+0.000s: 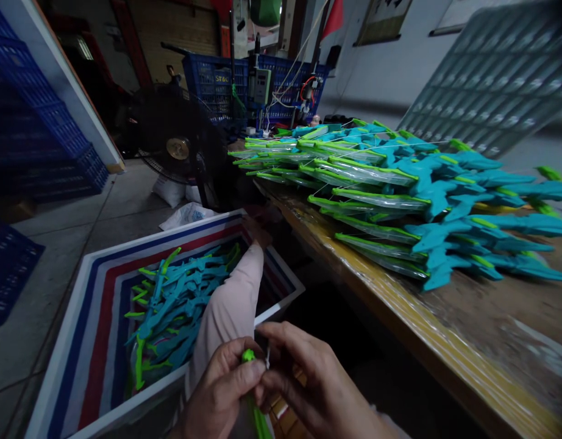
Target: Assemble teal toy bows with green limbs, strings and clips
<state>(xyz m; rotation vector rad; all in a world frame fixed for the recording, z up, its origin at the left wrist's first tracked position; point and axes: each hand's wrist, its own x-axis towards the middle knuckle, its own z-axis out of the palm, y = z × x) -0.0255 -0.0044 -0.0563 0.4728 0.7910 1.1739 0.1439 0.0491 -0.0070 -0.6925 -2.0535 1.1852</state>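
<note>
My left hand (224, 387) is closed around a bright green plastic bow limb (261, 421), its knobbed tip showing above the thumb. Close beside it, my right hand (315, 381) pinches a short white string (267, 356) at that tip. The rest of the held piece drops out of view at the bottom. To the right, a large pile of teal and green toy bows (377, 201), several with white strings, is stacked on the worktable (473, 323). At left, similar teal and green pieces (184, 311) lie jumbled in a box (96, 341) lined with striped cloth.
A limb in pale pinkish cloth (230, 299) reaches over the box's edge. A black fan (175, 146) stands behind it, near white sacks (187, 213). Blue crates (38, 116) are stacked at left. The table's yellowish edge (377, 286) runs along my right side.
</note>
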